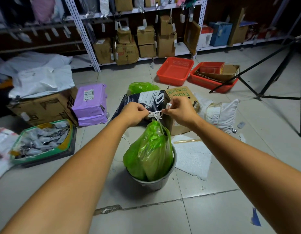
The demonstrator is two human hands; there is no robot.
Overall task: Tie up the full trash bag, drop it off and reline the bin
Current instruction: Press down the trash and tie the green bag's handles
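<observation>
Both bare forearms [75,174] stretched forward over the pale tiled floor [146,217] toward the round grey plastic bin [153,184] standing just ahead. Inside it sat the translucent green plastic trash bag [149,154], bulging above the rim with its neck gathered to a point. It looked soft, thin and fairly light (the film creased freely all over), so it was probably slippery and easy to tear if hauled by its sides. The left hand [135,113] and the right hand [180,108] were each closed on one end of the thin white drawstring [155,113]. The string was taut between them above the neck, where a small knot sat. That cinched neck, just under the knot, seemed the safest place to grasp for lifting.
</observation>
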